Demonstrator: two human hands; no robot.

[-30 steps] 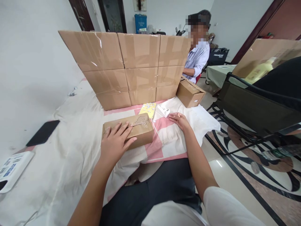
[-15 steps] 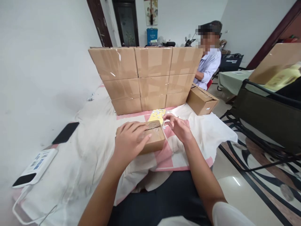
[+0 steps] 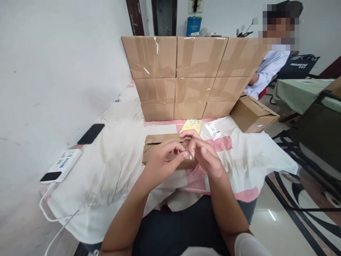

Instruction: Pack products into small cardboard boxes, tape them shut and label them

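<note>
A small cardboard box (image 3: pixel 156 139) lies on the cloth before me, partly hidden by my hands. Above it, my left hand (image 3: pixel 167 156) is closed, thumb and index finger pinched at its right end. My right hand (image 3: pixel 201 151) meets it there, fingers bent and pressed together. Something clear and shiny, too small to make out, shows between the fingertips. Behind the box lie a yellow patterned notebook (image 3: pixel 192 126) and a white tape dispenser-like object (image 3: pixel 212 131).
A wall of taped cardboard boxes (image 3: pixel 195 78) stands at the back. Another carton (image 3: pixel 253 113) is right of it, near a seated person (image 3: pixel 277 64). A black phone (image 3: pixel 91 134) and a white power strip (image 3: pixel 62 164) lie left.
The view has turned left-to-right, so things sit differently in frame. My left hand has lifted off the box top, and both hands have come together with fingertips closed.
</note>
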